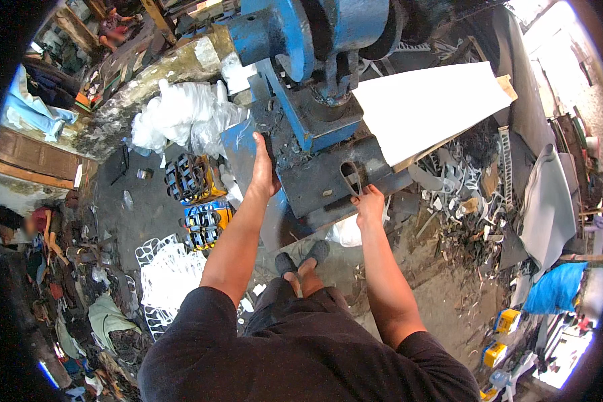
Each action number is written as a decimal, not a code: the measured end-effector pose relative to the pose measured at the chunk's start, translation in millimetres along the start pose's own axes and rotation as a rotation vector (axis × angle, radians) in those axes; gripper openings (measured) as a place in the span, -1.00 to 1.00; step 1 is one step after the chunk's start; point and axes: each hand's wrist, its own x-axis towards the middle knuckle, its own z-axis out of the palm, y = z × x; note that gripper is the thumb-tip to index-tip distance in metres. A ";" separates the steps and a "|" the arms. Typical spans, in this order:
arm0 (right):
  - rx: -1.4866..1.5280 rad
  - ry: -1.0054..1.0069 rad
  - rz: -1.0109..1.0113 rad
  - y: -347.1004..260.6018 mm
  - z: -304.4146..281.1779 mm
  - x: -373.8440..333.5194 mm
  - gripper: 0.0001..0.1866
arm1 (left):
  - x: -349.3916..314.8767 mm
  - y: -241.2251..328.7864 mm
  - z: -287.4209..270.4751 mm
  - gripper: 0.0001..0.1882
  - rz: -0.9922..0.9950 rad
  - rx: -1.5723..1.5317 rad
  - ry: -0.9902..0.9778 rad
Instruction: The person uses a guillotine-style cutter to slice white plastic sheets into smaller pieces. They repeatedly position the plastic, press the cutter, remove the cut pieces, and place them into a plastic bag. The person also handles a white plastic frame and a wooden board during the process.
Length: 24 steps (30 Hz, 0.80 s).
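A blue press (pixel 335 127) with a dark, worn bed (pixel 308 191) stands in front of me. My left hand (pixel 264 167) lies against the left side of the press, with a finger stretched along the blue plate (pixel 240 149); its other fingers are partly hidden. At the bed's right, my right hand (pixel 368 202) pinches the near end of a narrow, loop-shaped cutting die (pixel 350 175). The die's rounded far end points away from me over the bed. A large white sheet (pixel 435 104) rests just beyond the right hand, on a board to the right of the press head.
White plastic bags (pixel 177 114) lie at the far left. Stacked dark strap-like pieces (pixel 187 177) and punched white sheets (pixel 171 281) are on the left floor. White offcuts (pixel 459 184) heap up at right, near a hanging grey sheet (pixel 549 208). Another person (pixel 117 27) sits far back left.
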 end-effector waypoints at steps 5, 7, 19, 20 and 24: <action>-0.199 -0.109 -0.040 -4.0 -0.5 15.3 -0.76 | -3.0 3.1 11.7 0.10 0.025 -0.085 -0.074; -0.392 -0.153 -0.019 -19.3 -14.9 13.0 -0.74 | 0.8 -1.1 9.7 0.12 -0.035 -0.090 -0.072; -1.105 0.594 -1.729 -508.4 85.9 -199.7 -0.60 | -106.1 -15.7 -115.7 0.14 0.051 0.253 0.301; -1.168 0.619 -1.688 -504.7 79.7 -196.6 -0.60 | -122.4 -15.3 -121.6 0.13 0.043 0.297 0.373; -1.398 0.721 -1.490 -482.8 43.8 -183.8 -0.61 | -153.0 -21.8 -157.8 0.09 0.040 0.306 0.368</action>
